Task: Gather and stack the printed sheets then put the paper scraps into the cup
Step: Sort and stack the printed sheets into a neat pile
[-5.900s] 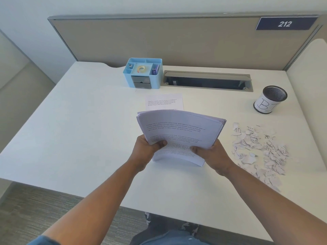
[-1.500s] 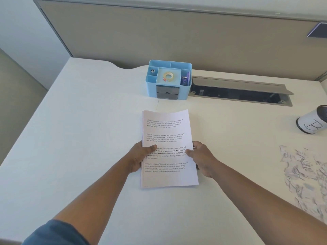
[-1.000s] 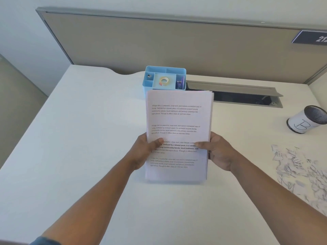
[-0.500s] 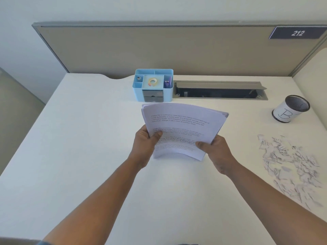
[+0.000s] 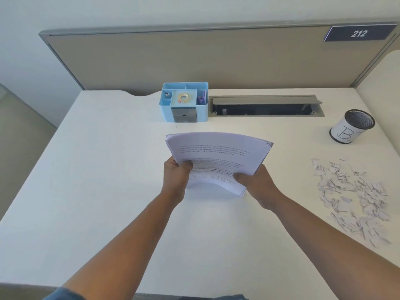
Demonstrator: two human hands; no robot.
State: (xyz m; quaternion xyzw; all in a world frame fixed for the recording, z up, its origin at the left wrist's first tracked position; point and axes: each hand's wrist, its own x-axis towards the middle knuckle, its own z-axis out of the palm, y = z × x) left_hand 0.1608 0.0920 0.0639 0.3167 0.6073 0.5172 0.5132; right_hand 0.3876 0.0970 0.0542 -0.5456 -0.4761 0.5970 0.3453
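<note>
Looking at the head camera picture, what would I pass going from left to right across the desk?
Blue organizer → stack of printed sheets, held by both hands → gray cable slot → cup marked B and paper scraps at the right edge.

Head view: high, facing forward-down over desk [image 5: 108, 191], close.

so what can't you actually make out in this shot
- Head view: print on the sheets is too small and blurred to read.
- Inside of the cup: hidden by its dark mesh wall.
- Fingers of the left hand and right hand: hidden behind the stack.
</note>
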